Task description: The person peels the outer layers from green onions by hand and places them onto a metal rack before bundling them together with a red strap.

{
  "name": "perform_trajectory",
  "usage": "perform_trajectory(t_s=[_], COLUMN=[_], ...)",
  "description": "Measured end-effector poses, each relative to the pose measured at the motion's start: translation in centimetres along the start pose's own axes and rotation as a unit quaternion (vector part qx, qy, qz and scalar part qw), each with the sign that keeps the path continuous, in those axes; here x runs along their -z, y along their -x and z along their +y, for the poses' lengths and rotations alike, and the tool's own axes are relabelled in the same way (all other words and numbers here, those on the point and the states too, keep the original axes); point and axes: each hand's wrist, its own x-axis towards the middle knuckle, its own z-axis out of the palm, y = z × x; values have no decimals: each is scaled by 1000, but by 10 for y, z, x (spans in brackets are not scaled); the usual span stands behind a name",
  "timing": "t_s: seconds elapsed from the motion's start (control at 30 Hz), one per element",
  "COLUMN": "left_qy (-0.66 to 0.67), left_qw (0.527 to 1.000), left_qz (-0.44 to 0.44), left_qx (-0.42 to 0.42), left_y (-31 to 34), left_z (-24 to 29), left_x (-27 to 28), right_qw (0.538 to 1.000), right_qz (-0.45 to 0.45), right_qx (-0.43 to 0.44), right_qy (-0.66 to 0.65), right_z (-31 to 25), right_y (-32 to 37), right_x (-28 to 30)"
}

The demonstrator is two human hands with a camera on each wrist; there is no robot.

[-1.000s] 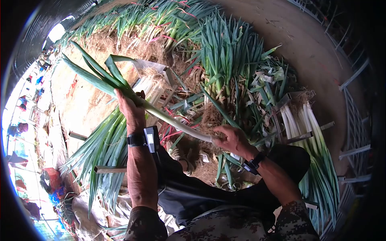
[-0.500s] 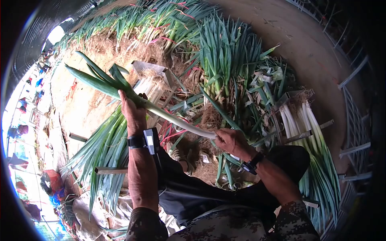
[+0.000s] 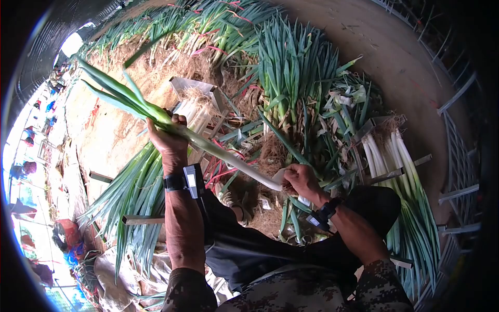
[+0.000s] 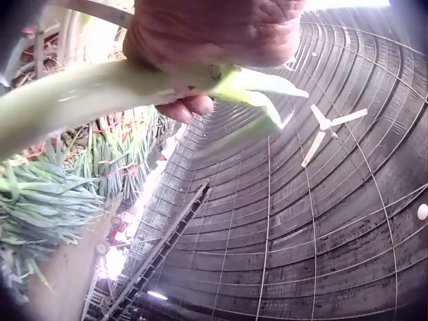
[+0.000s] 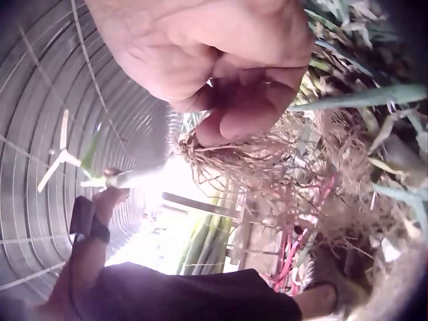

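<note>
A long green onion (image 3: 228,158) slants across in front of the person, leaves up to the left and root end down to the right. The left hand (image 3: 167,140) grips it where the white stalk meets the leaves, fingers wrapped round, as the left wrist view also shows. At the root end, the right hand (image 3: 304,182) has its fingers curled and pinches a pale flap of outer skin (image 3: 279,176). In the right wrist view, tangled brown roots (image 5: 221,160) hang right by the curled fingertips (image 5: 247,120).
Trimmed green onions lie in a metal rack (image 3: 215,96) at left and in another (image 3: 400,174) at right. Upright bundles (image 3: 296,67) stand ahead, with a heap (image 3: 218,31) behind. Leaf scraps (image 3: 293,223) litter the ground near the knees. Railings (image 3: 460,151) line the right.
My right hand has closed at the root end and shifted slightly right, with a pale flap now standing off the stalk. The leaves have swung, one now pointing up and right.
</note>
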Motion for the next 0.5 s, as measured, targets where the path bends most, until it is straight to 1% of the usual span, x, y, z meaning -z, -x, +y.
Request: perform_trajectory(t_s=[0.03,0.07,0.1,0.13,0.17,0.2,0.23,0.27,0.3,0.33,0.37,0.4,0.43,0.47,0.5], left_qy=[21,41,61,71,102,130,159,157,173,188,202,204,196,193,188], left_qw=[999,995,989,986,975,963,950,946,940,933,926,920,928,927,927], left_qz=[-42,-83,-125,-147,-193,-227,-259,-274,-280,-287,-294,-307,-296,-302,-307], left_qx=[17,35,52,42,51,62,72,73,91,109,125,132,116,110,107], left_y=[1,1,2,2,1,2,1,-1,0,0,1,1,0,-1,-2], left_z=[2,5,7,6,8,10,13,17,18,20,22,21,19,16,14], left_x=[-1,0,-2,-4,-2,-2,-1,1,0,0,0,-1,-3,-4,-2], right_qw=[995,981,979,977,975,975,991,992,977,947,954,958,959,977,994], right_qz=[-7,-14,-10,-6,-3,22,42,62,81,90,59,26,-8,-28,-43], right_qx=[-61,-121,-118,-115,-112,-121,-108,-93,-77,-4,-43,-81,-116,-106,-34], right_qy=[-76,-151,-165,-179,-194,-188,-64,60,184,309,292,275,260,184,90], right_z=[7,16,27,38,53,69,81,92,95,99,81,46,20,10,16], right_y=[-2,-4,-8,-12,-16,-19,-18,-17,-14,-7,-4,1,1,-3,-12], right_x=[1,2,6,12,20,30,43,55,63,66,66,62,57,50,44])
